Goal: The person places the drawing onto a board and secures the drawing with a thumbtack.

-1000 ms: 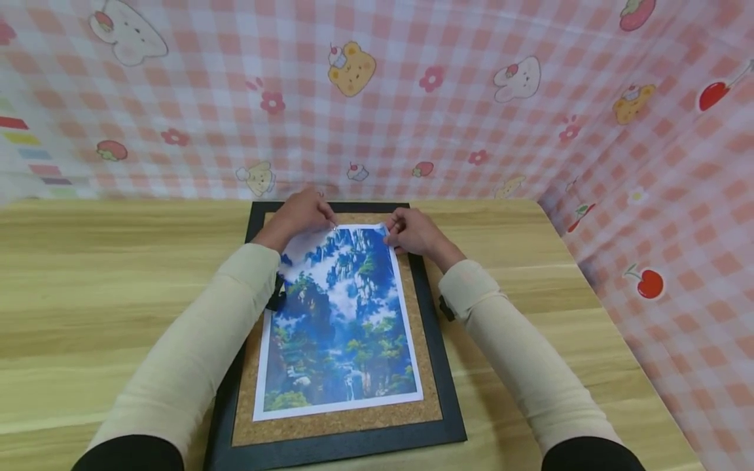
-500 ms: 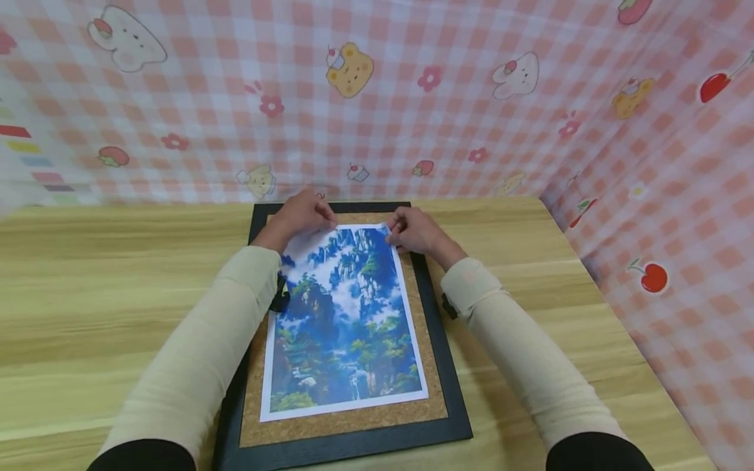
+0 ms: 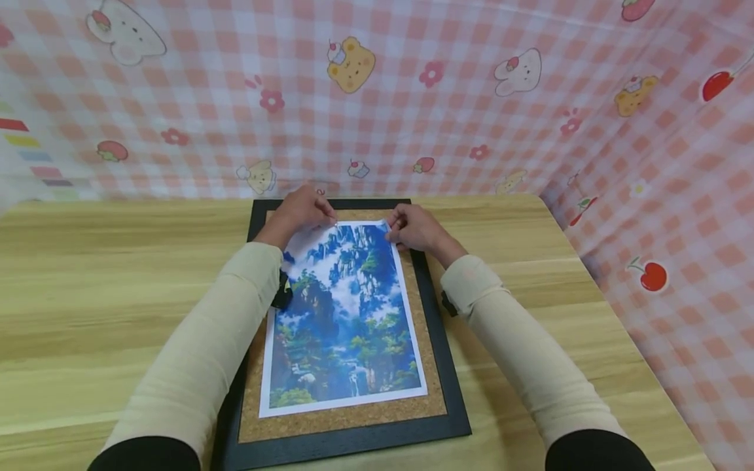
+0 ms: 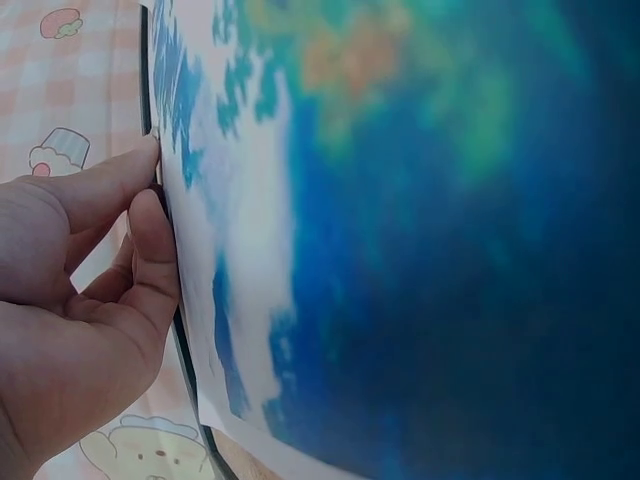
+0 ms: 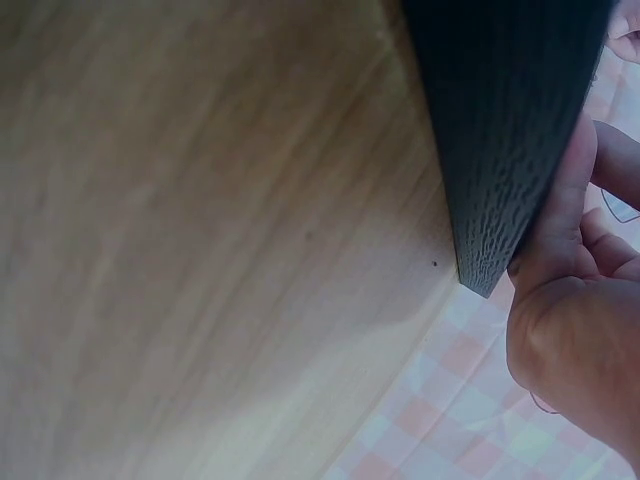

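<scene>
A landscape print (image 3: 347, 314) with a white border, showing blue mountains and green trees, lies on the cork board (image 3: 353, 422) inside a black frame (image 3: 353, 445). At its top edge my left hand (image 3: 302, 210) pinches with thumb and index finger. The left wrist view shows those fingertips (image 4: 150, 225) right at the paper's margin. My right hand (image 3: 415, 229) grips the print's top right corner, which lifts slightly between finger and thumb. In the right wrist view, that hand (image 5: 570, 290) is beside the frame's dark side, and the paper is hidden.
The framed board lies on a wood-grain table (image 3: 118, 314), its far end close to a pink checked cloth (image 3: 377, 131). The same cloth continues along the right side (image 3: 695, 288). A dark strap-mounted device (image 3: 283, 292) on the left wrist overlaps the print's left edge.
Both hands stay at the print's top edge with almost no movement. The head view shifts slightly, so the board appears a little further right than one second ago.
</scene>
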`<state>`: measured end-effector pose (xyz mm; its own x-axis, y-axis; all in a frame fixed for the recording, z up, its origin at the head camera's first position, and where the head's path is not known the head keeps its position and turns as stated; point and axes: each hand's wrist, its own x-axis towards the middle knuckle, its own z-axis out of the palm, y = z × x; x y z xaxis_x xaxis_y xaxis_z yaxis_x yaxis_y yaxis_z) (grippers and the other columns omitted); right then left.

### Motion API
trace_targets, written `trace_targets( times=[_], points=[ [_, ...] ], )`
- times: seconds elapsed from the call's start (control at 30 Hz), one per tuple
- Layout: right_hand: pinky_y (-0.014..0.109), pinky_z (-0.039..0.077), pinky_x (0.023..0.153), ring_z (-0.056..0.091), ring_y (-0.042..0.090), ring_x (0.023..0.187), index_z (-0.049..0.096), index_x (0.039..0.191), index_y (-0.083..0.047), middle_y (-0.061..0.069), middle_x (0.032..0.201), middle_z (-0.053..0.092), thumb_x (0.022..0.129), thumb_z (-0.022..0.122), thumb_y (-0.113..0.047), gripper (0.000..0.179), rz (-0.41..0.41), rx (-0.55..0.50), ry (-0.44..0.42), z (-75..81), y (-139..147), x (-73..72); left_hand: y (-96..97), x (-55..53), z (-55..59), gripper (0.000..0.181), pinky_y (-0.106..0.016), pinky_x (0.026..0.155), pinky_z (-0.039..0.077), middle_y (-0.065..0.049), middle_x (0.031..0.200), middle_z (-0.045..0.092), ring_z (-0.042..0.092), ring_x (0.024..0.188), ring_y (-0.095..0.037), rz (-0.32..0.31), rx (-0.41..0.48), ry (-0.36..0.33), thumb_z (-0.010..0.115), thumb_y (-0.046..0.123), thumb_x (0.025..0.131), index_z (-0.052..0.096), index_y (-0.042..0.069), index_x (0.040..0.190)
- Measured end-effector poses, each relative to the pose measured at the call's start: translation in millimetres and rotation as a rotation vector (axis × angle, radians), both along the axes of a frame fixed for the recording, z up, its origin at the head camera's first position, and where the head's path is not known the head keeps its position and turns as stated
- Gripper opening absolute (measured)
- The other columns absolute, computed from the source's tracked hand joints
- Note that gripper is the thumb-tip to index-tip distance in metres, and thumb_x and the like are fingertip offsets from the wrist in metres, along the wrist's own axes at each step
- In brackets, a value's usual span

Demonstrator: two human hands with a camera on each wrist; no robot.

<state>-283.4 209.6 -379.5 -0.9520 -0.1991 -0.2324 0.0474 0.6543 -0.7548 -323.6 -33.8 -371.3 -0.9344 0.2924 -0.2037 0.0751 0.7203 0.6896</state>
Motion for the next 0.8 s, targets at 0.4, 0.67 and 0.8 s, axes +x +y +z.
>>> trace_targets(
  times=[0.4, 0.67, 0.8],
  points=[
    [0.035, 0.058, 0.075, 0.062, 0.026, 0.086, 0.058, 0.11, -0.001, 0.014, 0.102, 0.059, 0.099, 0.065, -0.005, 0.013, 0.006, -0.001, -0.001, 0.2, -2.3, -2.3, -0.7, 0.9, 1.3, 0.014, -0.04, 0.09, 0.048, -0.013, 0.138, 0.047, 0.052, 0.106, -0.029, 0.034, -0.007, -0.001, 0.073, 0.007, 0.093, 0.078, 0.001, 0.105],
    [0.035, 0.058, 0.076, 0.062, 0.026, 0.088, 0.058, 0.11, -0.001, 0.013, 0.101, 0.059, 0.099, 0.066, -0.004, 0.014, 0.0, 0.009, 0.002, -0.3, -1.7, -2.4, -0.2, 0.1, -0.4, 0.013, -0.043, 0.094, 0.047, -0.013, 0.127, 0.057, 0.054, 0.106, -0.029, 0.01, -0.004, 0.014, 0.073, 0.007, 0.093, 0.078, 0.002, 0.105],
    [0.036, 0.058, 0.076, 0.062, 0.026, 0.087, 0.059, 0.11, -0.002, 0.013, 0.101, 0.059, 0.098, 0.066, -0.005, 0.014, -0.008, 0.013, 0.003, 0.2, -1.7, -0.9, 0.5, -0.1, -0.3, 0.012, -0.045, 0.097, 0.046, -0.013, 0.126, 0.058, 0.054, 0.107, -0.03, 0.004, -0.011, 0.008, 0.073, 0.007, 0.093, 0.078, 0.003, 0.103]
  ],
)
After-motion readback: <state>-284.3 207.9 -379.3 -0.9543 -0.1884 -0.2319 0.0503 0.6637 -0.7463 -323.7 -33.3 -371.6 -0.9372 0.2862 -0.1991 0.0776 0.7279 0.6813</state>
